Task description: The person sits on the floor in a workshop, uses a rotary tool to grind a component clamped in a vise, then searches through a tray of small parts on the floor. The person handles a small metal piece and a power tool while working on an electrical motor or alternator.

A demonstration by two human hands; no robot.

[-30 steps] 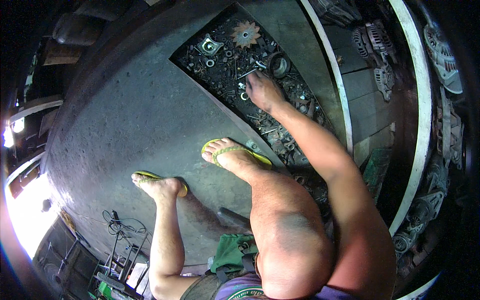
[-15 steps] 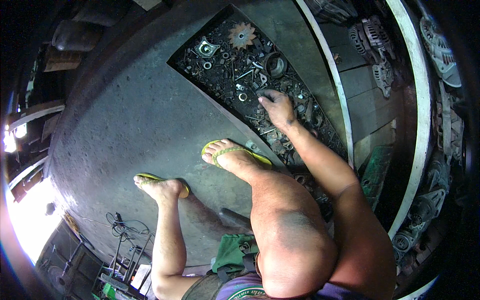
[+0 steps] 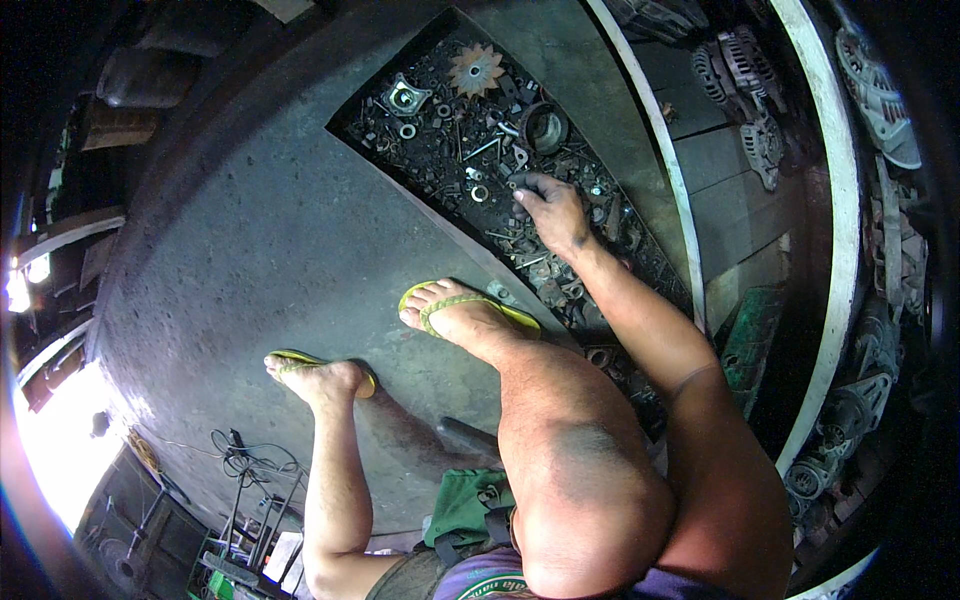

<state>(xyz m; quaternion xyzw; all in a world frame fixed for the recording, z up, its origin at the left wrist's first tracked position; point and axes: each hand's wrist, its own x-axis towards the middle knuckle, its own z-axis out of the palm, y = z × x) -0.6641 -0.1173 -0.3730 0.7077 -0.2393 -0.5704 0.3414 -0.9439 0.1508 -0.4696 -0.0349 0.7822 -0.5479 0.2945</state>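
Observation:
My right hand (image 3: 553,213) reaches over a long metal tray (image 3: 425,200) of small scrap parts. Thumb and index finger are pinched together at the tips, and a tiny dark piece may be between them, too small to name. Close by the fingertips lie a pale metal ring (image 3: 479,194) and a small bracket (image 3: 520,157). Farther up the tray are a short hollow cylinder (image 3: 545,128), a rusty toothed fan disc (image 3: 475,70) and a silvery flange (image 3: 404,97). My left hand is out of the picture.
My sandalled foot (image 3: 455,308) rests right beside the tray's near edge. To the right run a pale curved rail (image 3: 665,150) and a shelf with alternator housings (image 3: 740,75). A green metal block (image 3: 752,345) sits by the rail. Tangled cable (image 3: 240,455) lies at lower left.
The view has shifted slightly, so the tray sits a little farther left. My right hand stays over the same spot, fingers still pinched, the index finger bent a bit more.

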